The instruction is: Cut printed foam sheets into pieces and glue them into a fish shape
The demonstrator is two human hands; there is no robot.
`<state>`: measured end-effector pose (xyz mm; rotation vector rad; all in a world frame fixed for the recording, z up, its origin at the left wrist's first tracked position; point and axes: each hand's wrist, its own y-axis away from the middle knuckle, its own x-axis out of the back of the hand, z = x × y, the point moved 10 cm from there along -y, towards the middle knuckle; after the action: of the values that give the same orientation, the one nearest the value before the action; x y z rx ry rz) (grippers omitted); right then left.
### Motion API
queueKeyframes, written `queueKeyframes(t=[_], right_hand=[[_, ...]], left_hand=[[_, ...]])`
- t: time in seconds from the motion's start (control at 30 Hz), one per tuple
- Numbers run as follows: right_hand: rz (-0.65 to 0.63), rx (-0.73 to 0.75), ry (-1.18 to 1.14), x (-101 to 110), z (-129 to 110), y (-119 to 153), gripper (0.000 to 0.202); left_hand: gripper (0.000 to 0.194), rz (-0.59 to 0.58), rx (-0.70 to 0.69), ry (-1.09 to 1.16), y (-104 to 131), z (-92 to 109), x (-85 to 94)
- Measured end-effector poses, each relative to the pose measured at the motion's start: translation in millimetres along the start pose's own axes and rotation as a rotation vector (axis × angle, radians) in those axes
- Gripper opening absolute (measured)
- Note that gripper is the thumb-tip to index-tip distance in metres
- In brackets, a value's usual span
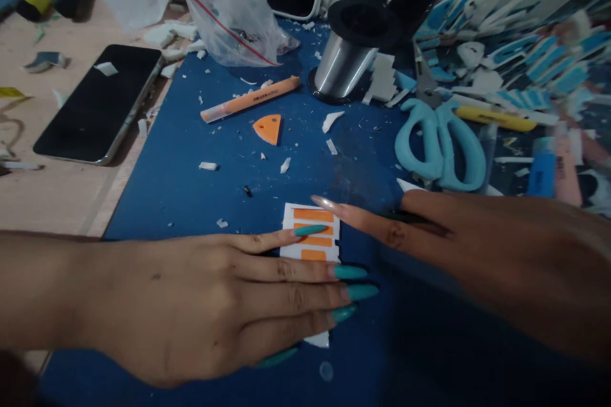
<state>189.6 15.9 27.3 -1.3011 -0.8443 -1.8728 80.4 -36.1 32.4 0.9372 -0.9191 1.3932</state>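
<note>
A narrow white piece with orange rectangles (314, 255) lies on the blue mat (191, 203). Across it my left hand (238, 299) rests flat, palm down, its long teal-nailed fingers spread slightly and pointing right. From the right comes my right hand (477, 241), its index finger stretched out so that the nail tip is at the top edge of the white piece. The other fingers of that hand are curled under, and a thin dark object with a white pointed tip (408, 186) shows beside them; what they hold is mostly hidden.
Light blue scissors (446, 149), a metallic spool (344, 70) and an orange marker (252, 99) lie beyond my hands. An orange triangular piece (268, 130) is near the marker. At the left is a black phone (100, 102). White and blue scraps (539, 63) crowd the right.
</note>
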Motion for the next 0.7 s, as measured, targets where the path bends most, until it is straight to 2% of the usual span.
queueKeyframes(t=[0.13, 0.27, 0.33, 0.5, 0.57, 0.7], right_hand=[[0.139, 0.078, -0.062, 18, 1, -4, 0.079], [0.063, 0.037, -0.125, 13, 10, -7, 0.072], [0.075, 0.023, -0.100, 15, 9, -8, 0.063], [0.231, 0.065, 0.123, 43, -10, -21, 0.049], [0.191, 0.123, 0.161, 46, -21, -31, 0.046], [0.198, 0.154, 0.121, 51, -29, -41, 0.038]], left_hand=[[0.045, 0.046, 0.005, -0.043, 0, 1, 2.9], [0.045, 0.060, -0.007, -0.097, 0, 4, 4.9], [0.045, 0.055, -0.024, -0.135, 0, 7, 6.5], [0.039, 0.179, -0.127, -0.207, -1, 19, 24.6], [0.038, 0.214, -0.155, -0.209, -1, 22, 29.6], [0.041, 0.145, -0.174, -0.188, -1, 22, 23.7]])
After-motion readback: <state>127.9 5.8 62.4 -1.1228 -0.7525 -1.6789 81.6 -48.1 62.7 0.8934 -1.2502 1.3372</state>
